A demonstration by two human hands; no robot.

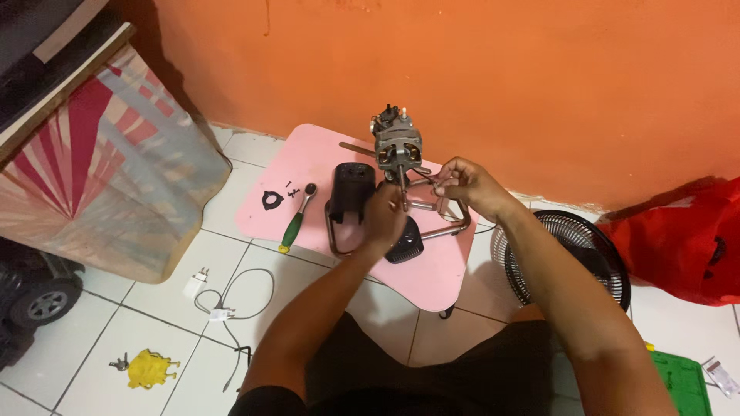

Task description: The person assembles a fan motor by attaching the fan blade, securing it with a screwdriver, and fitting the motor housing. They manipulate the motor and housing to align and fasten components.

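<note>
Currently, status by item:

Motor: one fan motor (398, 145) is held upright above the pink table (432, 277), near the orange wall (501, 85).
Left hand: the left hand (383, 218) is closed around the motor shaft from below.
Right hand: the right hand (465, 185) is pinched on a thin wire or small part beside the motor; what exactly is pinched cannot be told.
Risk, slip: the motor is carried by its shaft alone; if the grip loosens, it is judged likely to drop onto the metal bracket (443, 223) or the black housing (352, 190).
Risk, wire: a hard pull is judged able to break the thin lead.
Risk, small parts: two small screws (291, 187) lie loose and could be knocked off the table.
Count, table: one ratchet wrench (296, 218), one black ring part (271, 200), one housing, one bracket.
Count, floor: one fan grille (590, 254), one charger with cable (220, 304), one yellow toy (150, 368).
</note>
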